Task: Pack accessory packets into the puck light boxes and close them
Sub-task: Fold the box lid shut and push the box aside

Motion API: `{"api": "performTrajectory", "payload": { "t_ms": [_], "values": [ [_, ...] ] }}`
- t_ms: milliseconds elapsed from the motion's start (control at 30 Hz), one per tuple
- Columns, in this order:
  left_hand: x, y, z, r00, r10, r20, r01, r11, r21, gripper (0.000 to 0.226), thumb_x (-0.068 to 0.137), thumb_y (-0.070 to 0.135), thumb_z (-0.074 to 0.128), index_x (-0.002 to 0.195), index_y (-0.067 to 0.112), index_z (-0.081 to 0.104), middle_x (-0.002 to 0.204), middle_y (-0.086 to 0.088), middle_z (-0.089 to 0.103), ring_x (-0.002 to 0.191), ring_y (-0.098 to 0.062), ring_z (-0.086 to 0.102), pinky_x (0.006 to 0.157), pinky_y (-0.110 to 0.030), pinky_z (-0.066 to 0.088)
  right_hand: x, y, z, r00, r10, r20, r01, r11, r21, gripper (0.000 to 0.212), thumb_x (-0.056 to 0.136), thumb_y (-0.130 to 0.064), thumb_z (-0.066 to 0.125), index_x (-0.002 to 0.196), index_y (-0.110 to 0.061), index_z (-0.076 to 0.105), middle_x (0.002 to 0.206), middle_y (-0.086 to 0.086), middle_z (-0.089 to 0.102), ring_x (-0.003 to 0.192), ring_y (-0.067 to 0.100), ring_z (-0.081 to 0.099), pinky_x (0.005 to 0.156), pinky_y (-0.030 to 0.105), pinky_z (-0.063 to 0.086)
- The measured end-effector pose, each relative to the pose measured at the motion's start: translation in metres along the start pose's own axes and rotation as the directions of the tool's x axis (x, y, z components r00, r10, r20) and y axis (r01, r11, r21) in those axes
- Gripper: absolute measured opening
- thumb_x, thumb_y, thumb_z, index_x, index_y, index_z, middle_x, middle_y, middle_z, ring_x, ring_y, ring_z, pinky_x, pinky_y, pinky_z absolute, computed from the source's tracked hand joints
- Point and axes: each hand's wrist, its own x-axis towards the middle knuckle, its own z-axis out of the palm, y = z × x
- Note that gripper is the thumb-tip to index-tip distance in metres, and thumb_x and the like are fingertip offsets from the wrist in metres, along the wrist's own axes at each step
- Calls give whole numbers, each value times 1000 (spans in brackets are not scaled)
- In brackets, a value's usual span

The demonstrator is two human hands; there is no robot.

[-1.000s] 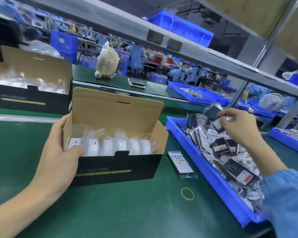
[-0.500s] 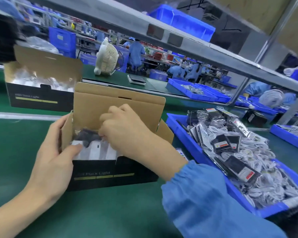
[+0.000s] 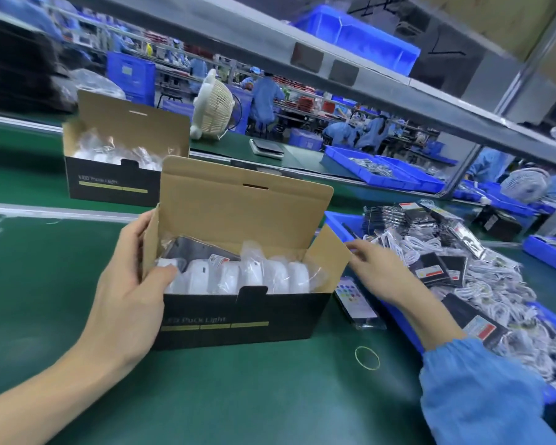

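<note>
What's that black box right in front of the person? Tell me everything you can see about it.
The near box is a long carton, black outside with "Puck Light" lettering above a yellow stripe, plain brown card inside. It stands upright on the green table, its lid raised at the back, showing a slot, and its side flaps out. Inside stands a row of white puck lights in clear bags, with a dark accessory packet lying on top at the left. The left hand grips its left end, thumb over the rim. The right hand is beside its right flap.

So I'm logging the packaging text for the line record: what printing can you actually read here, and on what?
"Puck Light": front of the near box; the prefix before it is blurred.
"LED Puck Light" (first word uncertain): front of the far box.
Packet labels in the blue bin: too small to read.
</note>
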Motion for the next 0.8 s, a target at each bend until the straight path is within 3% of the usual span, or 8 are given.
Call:
{"api": "performTrajectory", "payload": {
  "t_ms": [100,200,367,433,500,567,667,800],
  "values": [
    [0,0,0,1000,1,2,-1,1000,2,59,75,22,51,119,62,47,111,46,60,103,25,54,87,-18,38,-6,12,36,991,70,113,-19,916,-400,23,89,-30,52,103,-12,54,106,13,63,95,34,58,78,38,50],
    [0,0,-1,1000,-1,2,1,1000,11,58,76,24,52,116,65,48,109,44,62,100,22,56,84,-18,39,-6,8,35,999,49,4,-44,935,-351,22,82,-20,56,98,-5,50,98,17,60,90,36,58,71,38,49],
    [0,-3,0,1000,22,15,-22,1000,-12,60,78,20,53,119,64,49,112,39,64,100,18,59,84,-19,40,-27,-3,-5,992,-15,-127,24,997,69,36,83,0,58,111,-22,67,84,-1,66,81,23,60,72,26,44],
    [0,-3,0,999,27,19,-26,999,-20,62,78,19,53,121,63,49,114,38,65,102,17,59,85,-14,40,-45,-27,-37,953,-126,-277,241,869,432,43,85,5,61,105,-33,70,82,-11,70,80,13,64,71,18,50],
    [1,-4,0,999,28,19,-28,999,-23,62,77,19,52,122,61,49,113,38,64,102,18,59,84,-11,39,-58,-57,-64,879,-291,-377,471,651,596,39,86,3,63,104,-31,71,90,-11,74,83,6,68,71,15,52],
    [2,-6,-1,999,27,23,-27,999,-20,61,77,19,52,122,60,48,112,40,64,100,19,59,86,-18,39,-58,-87,-70,808,-468,-358,589,653,476,35,84,-2,63,104,-29,70,91,-13,73,81,2,67,73,15,52],
    [1,-6,-2,999,32,16,-32,999,-6,60,77,22,52,121,62,48,112,42,62,102,22,57,87,-22,39,-41,-121,-44,765,-635,-112,630,773,-80,44,84,-2,61,120,-27,62,99,-13,67,88,5,57,83,25,47],
    [2,-7,-2,1000,17,15,-17,1000,-21,58,76,26,55,119,63,49,115,39,63,108,18,57,89,-23,40,-15,-132,-23,733,-669,120,610,570,-551,48,89,-2,49,128,-29,55,117,-7,62,112,23,50,84,36,46]
  ]
}}
